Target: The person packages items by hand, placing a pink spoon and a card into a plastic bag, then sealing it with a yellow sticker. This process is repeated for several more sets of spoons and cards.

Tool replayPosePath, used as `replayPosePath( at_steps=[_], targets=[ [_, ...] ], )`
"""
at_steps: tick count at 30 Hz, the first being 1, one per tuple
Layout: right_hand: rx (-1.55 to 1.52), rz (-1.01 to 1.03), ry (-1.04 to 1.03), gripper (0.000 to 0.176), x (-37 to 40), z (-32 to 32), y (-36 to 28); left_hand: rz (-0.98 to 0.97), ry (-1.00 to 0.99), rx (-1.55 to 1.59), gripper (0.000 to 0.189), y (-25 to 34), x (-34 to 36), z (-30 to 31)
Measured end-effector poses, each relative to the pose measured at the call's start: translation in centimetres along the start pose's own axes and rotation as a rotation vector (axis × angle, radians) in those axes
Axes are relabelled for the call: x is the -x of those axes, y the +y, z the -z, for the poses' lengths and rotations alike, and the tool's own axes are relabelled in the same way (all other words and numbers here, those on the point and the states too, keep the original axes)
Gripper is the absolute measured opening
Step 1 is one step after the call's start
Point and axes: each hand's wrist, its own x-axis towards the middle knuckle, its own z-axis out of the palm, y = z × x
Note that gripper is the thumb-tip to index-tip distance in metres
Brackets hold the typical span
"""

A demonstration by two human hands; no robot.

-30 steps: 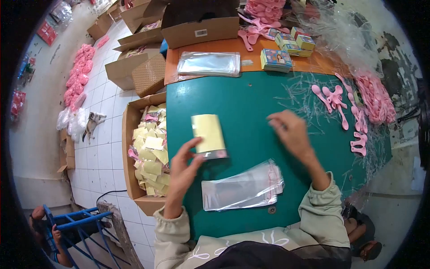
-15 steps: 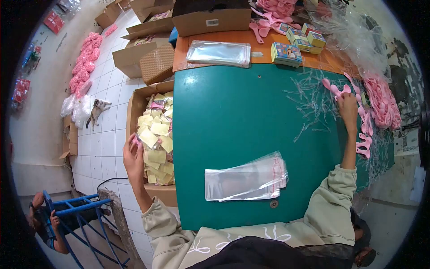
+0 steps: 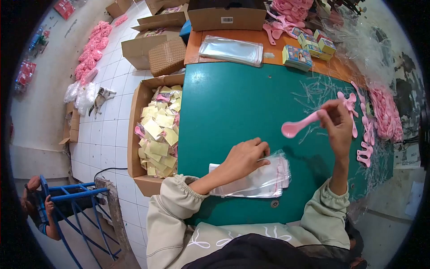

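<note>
Pinched in my right hand is the handle of a pink spoon, its bowl pointing left above the green table. My left hand lies over the upper part of a stack of clear plastic bags, fingers curled; whether it grips a bag is unclear. More pink spoons lie along the table's right side, among loose clear plastic strips. Left of the table, an open carton holds small packets with pale yellow cards and pink pieces.
At the back, an orange surface bears a clear bag stack, small card boxes and a cardboard box. A cat is on the tiled floor. A person's hands are by a blue metal frame.
My left hand has moved from the carton to the bag stack. My right hand has moved left and nearer, lifting one pink spoon from the spoons on the right. The whole view has shifted slightly.
</note>
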Motion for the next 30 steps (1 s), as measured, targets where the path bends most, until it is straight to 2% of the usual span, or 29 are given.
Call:
replayPosePath(
  at_steps=[2,5,8,11,12,14,15,18,22,25,30],
  targets=[
    [-0.021,-0.077,-0.141,0.009,0.4,-0.4,-0.9,0.036,-0.053,0.194,0.019,-0.9,-0.1,0.2],
    [0.041,-0.191,-0.402,0.010,0.9,-0.7,-2.7,0.106,-0.092,0.324,0.016,-0.8,0.0,1.2],
    [0.219,-0.109,-0.529,0.013,1.1,-1.4,-2.7,0.144,-0.084,0.392,0.014,-1.0,0.3,1.6],
    [0.285,-0.078,-0.524,0.015,1.1,-1.4,-1.7,0.122,-0.015,0.463,0.013,-1.3,0.4,2.3],
    [0.291,-0.082,-0.525,0.015,1.0,-1.2,-1.5,0.175,-0.008,0.606,0.013,-1.6,0.5,2.4],
    [0.295,-0.119,-0.413,0.015,0.7,-0.8,-1.8,0.281,0.014,0.890,0.015,-2.4,0.5,2.5],
    [0.297,-0.136,-0.360,0.014,0.5,-0.7,-2.0,0.247,-0.015,0.946,0.015,-2.3,0.5,3.1],
    [0.264,-0.059,0.001,0.014,0.3,-1.7,-2.1,0.333,0.008,1.051,0.016,-1.2,0.3,3.9],
    [0.102,-0.023,0.085,0.012,0.5,-2.4,-1.6,0.324,-0.035,0.933,0.025,-1.5,0.3,3.7],
    [0.004,-0.014,0.044,0.012,0.9,-2.9,-1.7,0.347,-0.016,0.904,0.028,-1.3,0.3,3.7],
    [0.019,-0.071,-0.061,0.012,1.4,-3.7,-2.2,0.381,0.023,0.849,0.031,-0.7,0.1,3.6]
  ],
)
